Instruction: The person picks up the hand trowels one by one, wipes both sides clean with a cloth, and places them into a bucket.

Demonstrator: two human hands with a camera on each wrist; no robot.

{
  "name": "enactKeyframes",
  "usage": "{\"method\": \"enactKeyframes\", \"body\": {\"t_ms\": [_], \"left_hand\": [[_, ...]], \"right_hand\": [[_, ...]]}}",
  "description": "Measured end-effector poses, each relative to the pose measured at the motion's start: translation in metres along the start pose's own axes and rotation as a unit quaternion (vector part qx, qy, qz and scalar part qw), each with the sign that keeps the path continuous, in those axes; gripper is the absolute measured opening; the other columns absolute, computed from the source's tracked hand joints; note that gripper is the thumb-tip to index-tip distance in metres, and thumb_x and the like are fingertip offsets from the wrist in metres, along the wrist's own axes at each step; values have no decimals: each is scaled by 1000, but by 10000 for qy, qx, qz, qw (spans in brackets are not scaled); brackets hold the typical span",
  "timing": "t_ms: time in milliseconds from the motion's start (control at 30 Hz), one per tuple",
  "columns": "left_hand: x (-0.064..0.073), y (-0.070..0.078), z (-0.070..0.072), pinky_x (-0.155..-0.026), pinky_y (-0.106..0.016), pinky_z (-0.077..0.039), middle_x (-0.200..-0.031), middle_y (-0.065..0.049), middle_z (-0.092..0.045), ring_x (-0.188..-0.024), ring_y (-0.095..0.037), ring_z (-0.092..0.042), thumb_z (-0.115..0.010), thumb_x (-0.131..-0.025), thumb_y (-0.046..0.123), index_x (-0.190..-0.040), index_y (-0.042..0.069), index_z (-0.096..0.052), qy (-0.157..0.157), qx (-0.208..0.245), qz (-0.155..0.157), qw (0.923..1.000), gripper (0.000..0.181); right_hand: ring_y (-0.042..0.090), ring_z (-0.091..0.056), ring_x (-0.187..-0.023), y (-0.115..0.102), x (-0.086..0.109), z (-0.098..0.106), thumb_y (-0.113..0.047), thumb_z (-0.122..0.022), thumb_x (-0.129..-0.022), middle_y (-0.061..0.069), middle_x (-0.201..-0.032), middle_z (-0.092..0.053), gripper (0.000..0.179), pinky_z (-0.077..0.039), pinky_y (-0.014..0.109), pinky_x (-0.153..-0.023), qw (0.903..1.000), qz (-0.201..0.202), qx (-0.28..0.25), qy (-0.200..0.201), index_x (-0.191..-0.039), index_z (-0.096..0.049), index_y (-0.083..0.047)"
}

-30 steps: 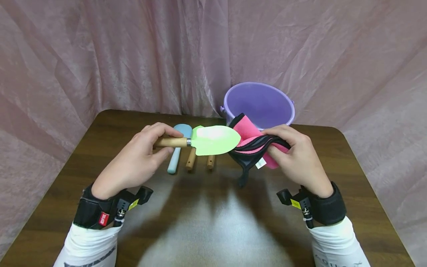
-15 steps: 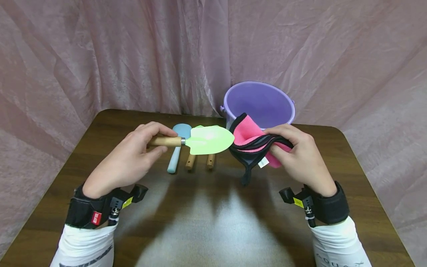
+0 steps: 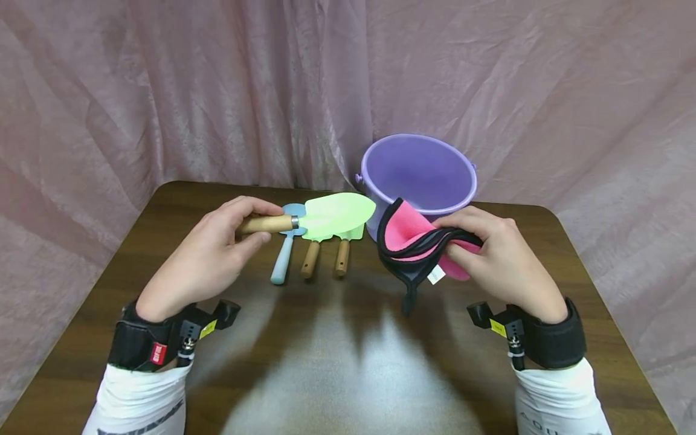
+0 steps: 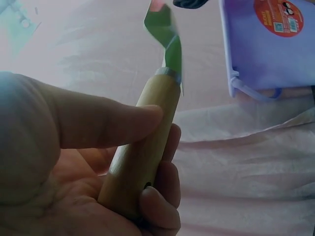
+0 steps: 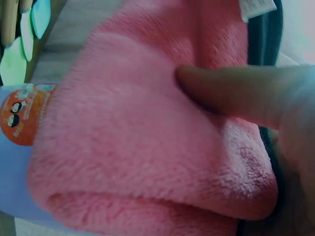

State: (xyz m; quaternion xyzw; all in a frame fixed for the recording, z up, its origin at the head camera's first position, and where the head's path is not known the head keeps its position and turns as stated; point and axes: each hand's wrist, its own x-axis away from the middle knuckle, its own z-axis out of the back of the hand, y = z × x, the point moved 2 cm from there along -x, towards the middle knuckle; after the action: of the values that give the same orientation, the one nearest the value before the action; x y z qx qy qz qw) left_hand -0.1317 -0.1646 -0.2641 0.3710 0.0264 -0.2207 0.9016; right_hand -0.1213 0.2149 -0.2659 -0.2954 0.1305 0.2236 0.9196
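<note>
My left hand (image 3: 209,257) grips the wooden handle of a light green garden trowel (image 3: 339,214), whose blade points right. In the left wrist view, thumb and fingers wrap that wooden handle (image 4: 142,142). A folded pink cloth (image 3: 405,229) with black edging and a white tag is pinched in my right hand (image 3: 497,260); its black loop hangs down. The right wrist view shows the thumb pressing into the fluffy pink cloth (image 5: 128,123). The cloth overlaps the front of a purple bucket (image 3: 418,172) in the head view.
On the brown wooden table (image 3: 348,386) lie a blue trowel (image 3: 281,260) and two green tools with wooden handles, one handle (image 3: 310,260) beside the other (image 3: 342,258). The held blade partly covers their heads. A pink curtain (image 3: 244,90) hangs behind the table.
The trowel has moved left and its blade has tilted up a little. My right hand has shifted right and slightly down with the cloth, uncovering more of the bucket's front.
</note>
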Motion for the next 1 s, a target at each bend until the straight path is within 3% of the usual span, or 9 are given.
{"method": "enactKeyframes", "body": {"t_ms": [133, 267, 433, 633, 867, 1000], "left_hand": [[-9, 1, -2, -68, -33, -42, -111, 3, -59, -84, -16, -52, -63, -97, 8, -127, 18, -61, 163, -128, -55, 9998, 32], [-25, 6, -3, -75, -36, -40, -111, 1, -59, -87, -20, -50, -61, -97, 9, -127, 15, -61, 238, -349, -7, 9991, 31], [-46, 16, -7, -85, -39, -39, -117, -3, -59, -103, -23, -49, -60, -98, 10, -127, 8, -61, 242, -499, -56, 9984, 29], [-75, 30, -14, -83, -36, -39, -112, -5, -59, -101, -24, -47, -61, -97, 8, -122, 4, -61, 326, -756, -425, 9957, 25], [-113, 42, -25, -84, -34, -37, -109, -9, -60, -98, -27, -45, -57, -98, 4, -117, 0, -59, 338, -1226, -1215, 9844, 20], [-137, 47, -32, -85, -33, -37, -106, -6, -61, -98, -25, -46, -57, -99, 6, -112, 3, -60, 232, -1373, -1291, 9818, 14]], "right_hand": [[11, -63, -96, -5, 2, 1, -5, -74, -83, -12, -107, -68, 34, -26, 48, -83, 9996, 149, 161, -172, -113, -74, -24], [8, -61, -90, -10, 5, 0, -6, -75, -82, -15, -104, -66, 35, -25, 43, -78, 9985, 348, 335, -259, -112, -74, -25], [5, -58, -95, -16, 7, -2, -8, -75, -83, -16, -103, -65, 32, -25, 41, -78, 9972, 514, 421, -341, -110, -74, -25], [6, -58, -99, -21, 5, -7, -12, -75, -83, -16, -104, -66, 29, -24, 40, -77, 9960, 540, 468, -528, -109, -75, -25], [4, -58, -100, -25, 6, -15, -15, -75, -84, -18, -105, -66, 27, -24, 40, -77, 9948, 572, 477, -688, -109, -74, -26], [4, -58, -99, -25, 6, -19, -17, -76, -84, -18, -106, -65, 27, -24, 40, -77, 9939, 587, 547, -760, -109, -74, -27]]}}
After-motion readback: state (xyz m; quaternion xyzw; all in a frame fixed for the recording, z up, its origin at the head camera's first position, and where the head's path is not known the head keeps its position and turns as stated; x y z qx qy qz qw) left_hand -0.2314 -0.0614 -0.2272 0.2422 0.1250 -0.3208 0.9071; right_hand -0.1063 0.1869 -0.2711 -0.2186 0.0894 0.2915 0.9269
